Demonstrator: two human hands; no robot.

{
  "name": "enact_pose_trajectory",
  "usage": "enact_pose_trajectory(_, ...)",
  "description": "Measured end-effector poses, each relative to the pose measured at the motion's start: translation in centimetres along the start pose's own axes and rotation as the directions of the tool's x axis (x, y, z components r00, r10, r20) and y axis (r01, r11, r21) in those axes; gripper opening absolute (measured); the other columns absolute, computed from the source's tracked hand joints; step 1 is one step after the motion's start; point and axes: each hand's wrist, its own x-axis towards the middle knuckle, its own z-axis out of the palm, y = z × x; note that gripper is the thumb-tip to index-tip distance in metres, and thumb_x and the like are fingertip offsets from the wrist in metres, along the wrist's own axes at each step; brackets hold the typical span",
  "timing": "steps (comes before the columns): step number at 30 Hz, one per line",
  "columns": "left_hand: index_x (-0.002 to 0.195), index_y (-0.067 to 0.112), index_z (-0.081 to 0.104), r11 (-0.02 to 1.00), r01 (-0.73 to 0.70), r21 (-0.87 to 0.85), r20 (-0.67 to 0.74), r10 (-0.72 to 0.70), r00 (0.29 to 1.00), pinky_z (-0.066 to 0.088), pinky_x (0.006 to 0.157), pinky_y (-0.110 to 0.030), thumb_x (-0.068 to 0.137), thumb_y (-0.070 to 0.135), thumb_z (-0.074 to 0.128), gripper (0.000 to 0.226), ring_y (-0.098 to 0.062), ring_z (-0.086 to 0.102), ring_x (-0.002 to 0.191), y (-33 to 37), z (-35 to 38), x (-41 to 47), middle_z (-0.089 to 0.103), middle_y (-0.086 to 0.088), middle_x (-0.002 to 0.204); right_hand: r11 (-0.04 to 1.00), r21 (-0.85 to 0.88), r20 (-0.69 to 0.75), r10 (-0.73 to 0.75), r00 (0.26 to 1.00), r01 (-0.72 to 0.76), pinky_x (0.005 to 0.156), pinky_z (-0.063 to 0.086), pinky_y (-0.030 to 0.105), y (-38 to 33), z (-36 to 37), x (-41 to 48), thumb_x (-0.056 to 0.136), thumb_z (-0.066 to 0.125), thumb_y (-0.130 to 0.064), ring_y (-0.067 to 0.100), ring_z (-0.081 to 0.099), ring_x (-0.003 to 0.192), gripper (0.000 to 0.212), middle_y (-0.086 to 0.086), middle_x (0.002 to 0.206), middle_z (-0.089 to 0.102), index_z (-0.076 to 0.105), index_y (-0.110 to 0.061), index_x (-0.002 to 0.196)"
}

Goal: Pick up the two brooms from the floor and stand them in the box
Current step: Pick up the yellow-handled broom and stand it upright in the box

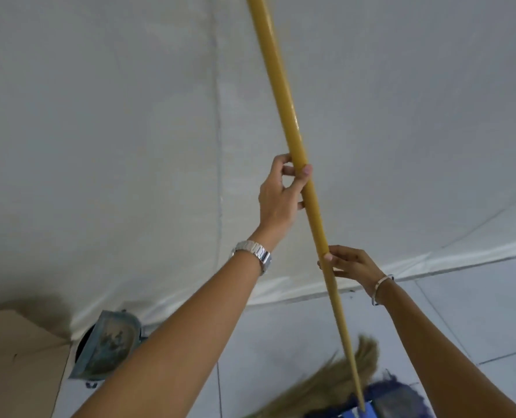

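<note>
The yellow broom handle [293, 137] stands nearly upright, left hand [276, 197] wrapped high and right hand [351, 263] pinching lower, each grip closed on it; it looks stiff, light, glossy-slick, bottom-heavy at its blue head [398, 401], so mid-shaft holds suit.

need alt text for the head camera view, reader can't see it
Two bare hands, left hand above right hand, hold a long yellow broom handle nearly upright before a white wall. Its blue head and straw bristles show below; a cardboard box sits lower left.
</note>
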Motion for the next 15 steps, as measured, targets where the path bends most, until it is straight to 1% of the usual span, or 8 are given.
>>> enact_pose_trajectory(3, 0.106, 0.022, 0.052, 0.995, -0.086, 0.041, 0.091, 0.082, 0.992, 0.059, 0.064, -0.052, 0.088, 0.030, 0.060, 0.022, -0.027, 0.066, 0.085, 6.0, 2.2, 1.1, 0.056, 0.007, 0.083, 0.994, 0.068, -0.032, -0.085, 0.996, 0.087, 0.082, 0.056, 0.032, -4.5, -0.6, -2.2, 0.083, 0.060, -0.017, 0.023, 0.068, 0.092, 0.025, 0.012, 0.095, 0.070, 0.066, -0.008, 0.106)
enact_pose_trajectory(5, 0.107, 0.021, 0.053, 0.988, -0.143, 0.052, 0.140, 0.135, 0.981, 0.060, 0.062, -0.051, 0.088, 0.029, 0.060, 0.022, -0.030, 0.066, 0.088, 10.1, 3.1, 1.8, 0.056, 0.005, 0.083, 0.981, 0.117, -0.064, -0.148, 0.987, 0.155, 0.081, 0.055, 0.035, -7.8, -0.5, -3.5, 0.081, 0.061, -0.019, 0.025, 0.067, 0.091, 0.026, 0.014, 0.093, 0.068, 0.066, -0.008, 0.105)
enact_pose_trajectory(7, 0.106, 0.021, 0.054, 0.975, -0.212, 0.066, 0.185, 0.197, 0.963, 0.060, 0.059, -0.046, 0.088, 0.028, 0.060, 0.020, -0.026, 0.066, 0.085, 14.6, 3.6, 2.0, 0.056, 0.005, 0.083, 0.962, 0.153, -0.079, -0.216, 0.973, 0.226, 0.078, 0.056, 0.036, -11.2, -0.2, -5.0, 0.074, 0.065, -0.026, 0.026, 0.067, 0.088, 0.032, 0.014, 0.091, 0.068, 0.068, -0.009, 0.101)
enact_pose_trajectory(9, 0.105, 0.021, 0.054, 0.956, -0.281, 0.088, 0.217, 0.257, 0.942, 0.059, 0.055, -0.040, 0.088, 0.029, 0.060, 0.019, -0.019, 0.065, 0.077, 18.7, 3.2, 2.0, 0.057, 0.006, 0.080, 0.939, 0.168, -0.071, -0.292, 0.954, 0.300, 0.075, 0.058, 0.039, -14.6, 0.6, -6.1, 0.068, 0.067, -0.032, 0.025, 0.068, 0.087, 0.035, 0.013, 0.089, 0.068, 0.070, -0.012, 0.096)
enact_pose_trajectory(12, 0.104, 0.022, 0.056, 0.938, -0.329, 0.105, 0.240, 0.297, 0.924, 0.057, 0.051, -0.035, 0.087, 0.031, 0.061, 0.019, -0.011, 0.064, 0.065, 23.5, 1.2, 1.6, 0.057, 0.010, 0.074, 0.902, 0.184, -0.027, -0.394, 0.919, 0.392, 0.071, 0.060, 0.043, -18.2, 2.7, -7.0, 0.068, 0.071, -0.030, 0.025, 0.068, 0.085, 0.027, 0.011, 0.086, 0.068, 0.073, -0.014, 0.090)
enact_pose_trajectory(14, 0.103, 0.023, 0.058, 0.931, -0.344, 0.121, 0.243, 0.308, 0.920, 0.056, 0.051, -0.033, 0.087, 0.031, 0.062, 0.019, -0.012, 0.066, 0.064, 26.1, -0.7, 0.8, 0.058, 0.010, 0.073, 0.875, 0.211, -0.004, -0.445, 0.896, 0.435, 0.064, 0.059, 0.039, -20.0, 4.7, -7.3, 0.070, 0.073, -0.025, 0.025, 0.068, 0.082, 0.024, 0.010, 0.083, 0.067, 0.072, -0.012, 0.089)
enact_pose_trajectory(15, 0.104, 0.023, 0.059, 0.928, -0.350, 0.131, 0.236, 0.314, 0.920, 0.056, 0.050, -0.032, 0.086, 0.031, 0.063, 0.020, -0.012, 0.067, 0.065, 27.4, -1.8, 0.4, 0.059, 0.009, 0.075, 0.862, 0.229, 0.005, -0.465, 0.885, 0.452, 0.061, 0.058, 0.036, -20.8, 6.0, -7.3, 0.070, 0.072, -0.024, 0.025, 0.068, 0.081, 0.023, 0.011, 0.082, 0.067, 0.072, -0.010, 0.089)
